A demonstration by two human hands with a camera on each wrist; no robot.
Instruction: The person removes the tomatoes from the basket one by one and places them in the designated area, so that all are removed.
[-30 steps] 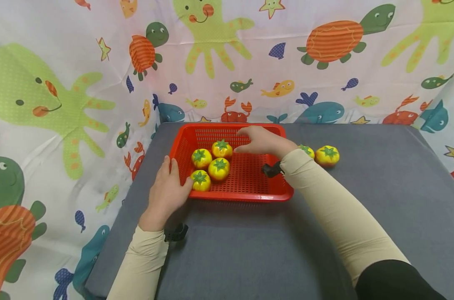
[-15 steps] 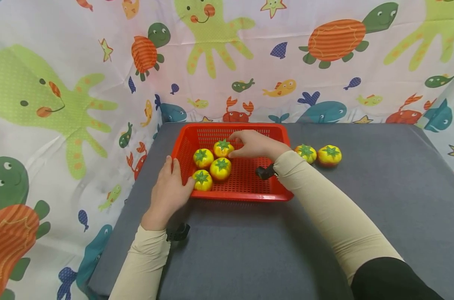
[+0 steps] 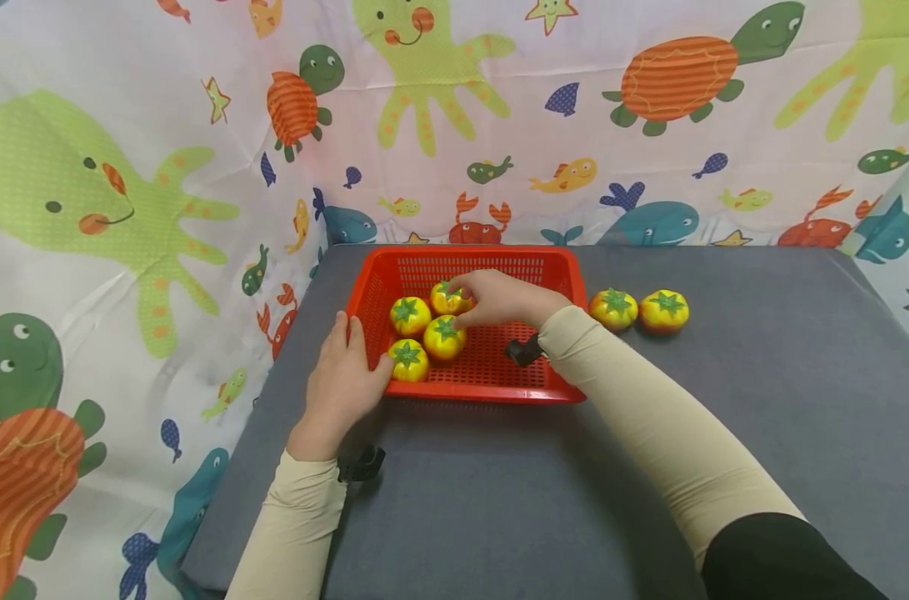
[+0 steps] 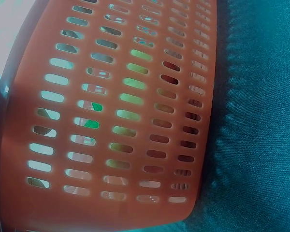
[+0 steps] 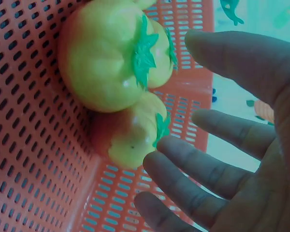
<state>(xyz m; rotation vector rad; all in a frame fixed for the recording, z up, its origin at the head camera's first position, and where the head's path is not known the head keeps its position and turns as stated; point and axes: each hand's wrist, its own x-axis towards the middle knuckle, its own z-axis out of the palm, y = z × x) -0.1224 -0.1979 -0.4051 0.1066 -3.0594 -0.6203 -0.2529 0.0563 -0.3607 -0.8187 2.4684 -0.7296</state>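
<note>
My left hand (image 3: 342, 387) holds the red plastic basket (image 3: 491, 392) at its near left corner, fingers along the outer left side and thumb over the rim beside a tomato (image 3: 408, 360). Several yellow tomatoes with green star-shaped tops, probably toys, sit at the basket's left end. Over the back ones hovers my right hand (image 3: 502, 298), fingers loosely spread, its fingertips overlapping the back tomato (image 3: 442, 293) and the middle tomato (image 3: 443, 337) in the head view. In the right wrist view a gap shows between that hand's spread fingers (image 5: 183, 179) and the tomatoes.
Two more tomatoes, a nearer one (image 3: 613, 309) and a farther one (image 3: 664, 312), lie on the grey cloth-covered table (image 3: 761, 400), right of the basket. A curtain (image 3: 417, 179) printed with sea animals hangs at the back and left.
My right hand has moved left inside the basket, from its middle to above the tomatoes, with its fingers lowered towards them. The left hand stays at the corner.
</note>
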